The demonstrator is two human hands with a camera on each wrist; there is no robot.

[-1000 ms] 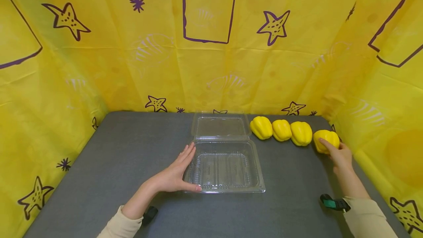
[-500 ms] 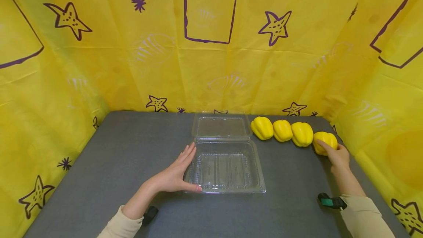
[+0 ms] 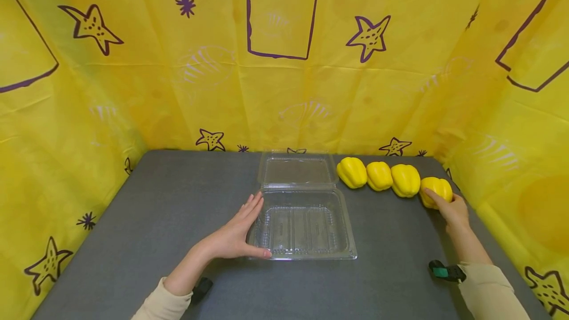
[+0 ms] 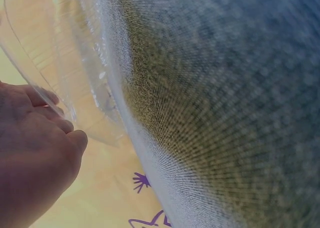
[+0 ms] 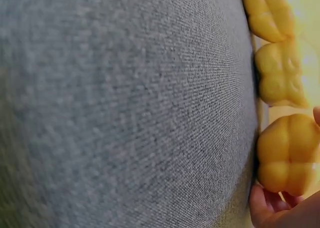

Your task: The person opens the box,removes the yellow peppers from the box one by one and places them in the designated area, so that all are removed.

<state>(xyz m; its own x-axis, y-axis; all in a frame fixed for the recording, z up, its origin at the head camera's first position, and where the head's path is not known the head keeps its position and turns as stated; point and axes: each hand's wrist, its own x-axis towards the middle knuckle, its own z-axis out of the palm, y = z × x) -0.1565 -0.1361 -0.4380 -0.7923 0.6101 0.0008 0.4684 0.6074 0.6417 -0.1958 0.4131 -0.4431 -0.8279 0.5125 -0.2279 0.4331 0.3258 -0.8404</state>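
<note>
A clear plastic clamshell container [image 3: 302, 231] lies with its lid [image 3: 298, 169] folded back, away from me. My left hand [image 3: 235, 233] rests along the container's left side, fingers straight and thumb at the front left corner. That hand [image 4: 37, 143] also shows beside the clear plastic in the left wrist view. At the far right, my right hand [image 3: 455, 214] holds a yellow bell pepper [image 3: 436, 190], thumb on the near side. In the right wrist view, fingertips curl under this pepper [image 5: 287, 150]; whether it touches the table cannot be told.
Several more yellow bell peppers [image 3: 379, 176] stand in a row between the lid and the held one. The grey table [image 3: 178, 201] is enclosed at the back and sides by yellow cloth [image 3: 284, 83] with purple starfish drawings.
My right hand and its bell pepper have shifted slightly left and toward me, closer to the row. The left hand and the container stay in place.
</note>
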